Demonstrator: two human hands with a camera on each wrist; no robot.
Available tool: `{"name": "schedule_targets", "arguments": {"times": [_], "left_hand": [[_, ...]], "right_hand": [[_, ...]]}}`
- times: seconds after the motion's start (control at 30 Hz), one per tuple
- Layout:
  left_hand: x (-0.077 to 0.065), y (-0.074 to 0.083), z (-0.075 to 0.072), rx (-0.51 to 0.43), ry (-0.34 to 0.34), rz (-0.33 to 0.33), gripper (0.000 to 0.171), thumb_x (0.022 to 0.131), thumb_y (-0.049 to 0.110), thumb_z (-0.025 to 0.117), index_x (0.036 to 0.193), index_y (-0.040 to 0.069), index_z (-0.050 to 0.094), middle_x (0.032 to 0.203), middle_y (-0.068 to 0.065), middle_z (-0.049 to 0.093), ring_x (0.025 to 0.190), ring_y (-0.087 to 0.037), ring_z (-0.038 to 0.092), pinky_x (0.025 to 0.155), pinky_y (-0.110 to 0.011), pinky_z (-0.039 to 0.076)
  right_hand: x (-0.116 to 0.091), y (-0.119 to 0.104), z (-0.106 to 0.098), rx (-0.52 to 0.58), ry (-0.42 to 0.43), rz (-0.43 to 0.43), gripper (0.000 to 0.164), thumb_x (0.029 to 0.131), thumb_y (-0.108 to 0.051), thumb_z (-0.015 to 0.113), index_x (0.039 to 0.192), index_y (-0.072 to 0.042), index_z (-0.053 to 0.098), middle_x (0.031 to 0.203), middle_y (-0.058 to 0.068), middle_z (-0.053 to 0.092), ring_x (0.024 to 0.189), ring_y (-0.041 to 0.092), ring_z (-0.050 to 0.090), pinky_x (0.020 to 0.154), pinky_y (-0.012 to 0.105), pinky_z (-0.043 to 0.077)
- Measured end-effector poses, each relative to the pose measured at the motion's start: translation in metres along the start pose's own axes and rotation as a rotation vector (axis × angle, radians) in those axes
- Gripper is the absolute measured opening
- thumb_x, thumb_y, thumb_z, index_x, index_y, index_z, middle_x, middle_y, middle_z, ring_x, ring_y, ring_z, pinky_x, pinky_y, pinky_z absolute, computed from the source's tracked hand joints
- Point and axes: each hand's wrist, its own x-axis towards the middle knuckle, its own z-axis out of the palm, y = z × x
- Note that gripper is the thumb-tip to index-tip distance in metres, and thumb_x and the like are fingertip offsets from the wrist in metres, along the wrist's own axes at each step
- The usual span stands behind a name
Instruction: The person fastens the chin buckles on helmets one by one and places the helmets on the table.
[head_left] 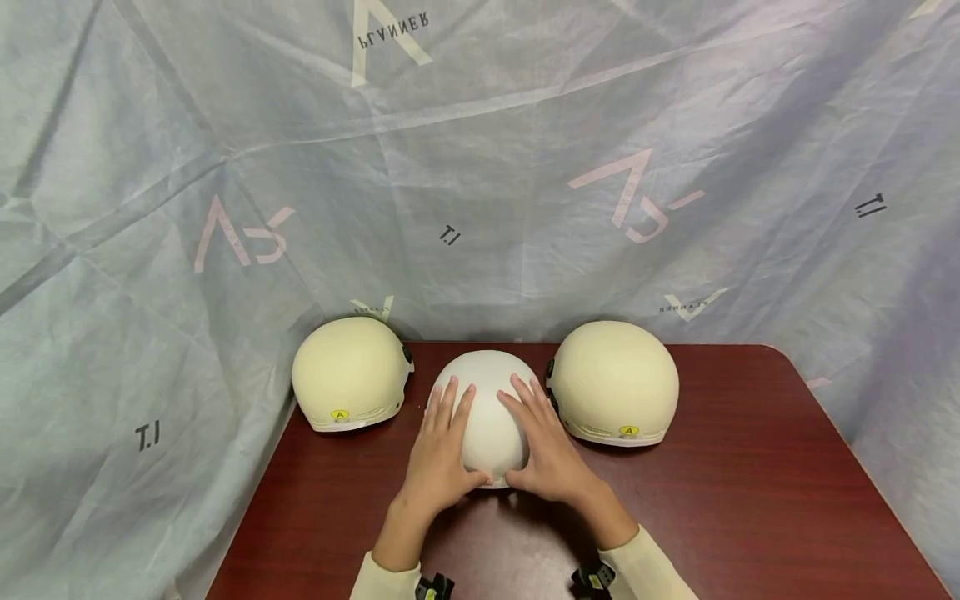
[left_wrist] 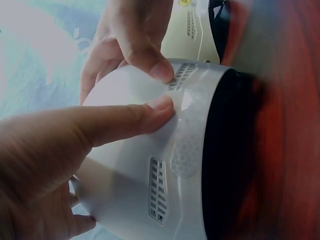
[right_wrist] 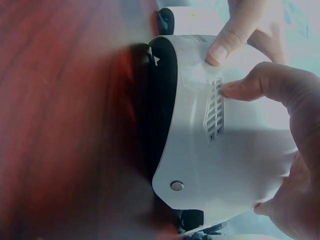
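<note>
Helmet [head_left: 489,417], white, gripped between left hand [head_left: 437,457] and right hand [head_left: 553,458], both spread wide, curved round its sides.

The head camera looks forward and down at the table [head_left: 765,467] and fabric backdrop [head_left: 495,192]. Both wrist cameras [head_left: 592,577], close, low and turned sideways, face the white helmet [head_left: 489,417] from the near side, sharing its rim [left_wrist: 206,95] and both thumbs [left_wrist: 135,120].

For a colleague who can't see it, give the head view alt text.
A person's left hand and right hand hold a white helmet at a dark red table. One cream helmet sits to its left, another to its right, before a grey printed sheet.
</note>
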Motion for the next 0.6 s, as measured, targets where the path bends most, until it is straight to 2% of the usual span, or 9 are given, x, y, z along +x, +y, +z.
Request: {"name": "schedule_targets", "arguments": {"times": [0.3, 0.6], "left_hand": [[0.021, -0.011, 0.003, 0.013, 0.007, -0.006, 0.143, 0.057, 0.042, 0.106, 0.17, 0.019, 0.023, 0.178, -0.015, 0.019, 0.163, -0.046, 0.019, 0.122, -0.066, 0.039], [0.042, -0.017, 0.009, -0.027, 0.001, -0.032, 0.143, 0.058, 0.038, 0.107, 0.17, 0.022, 0.02, 0.179, -0.012, 0.015, 0.164, -0.045, 0.016, 0.122, -0.067, 0.038]], "right_hand": [[0.023, 0.005, 0.0, -0.081, -0.012, 0.046, 0.117, 0.066, -0.024, 0.091, 0.167, -0.028, 0.031, 0.18, -0.001, 0.012, 0.166, 0.045, 0.005, 0.121, 0.078, 0.028], [0.044, 0.016, 0.003, -0.071, 0.001, 0.073, 0.116, 0.066, -0.021, 0.088, 0.167, -0.024, 0.031, 0.18, 0.004, 0.012, 0.165, 0.048, 0.005, 0.125, 0.073, 0.025]]}}
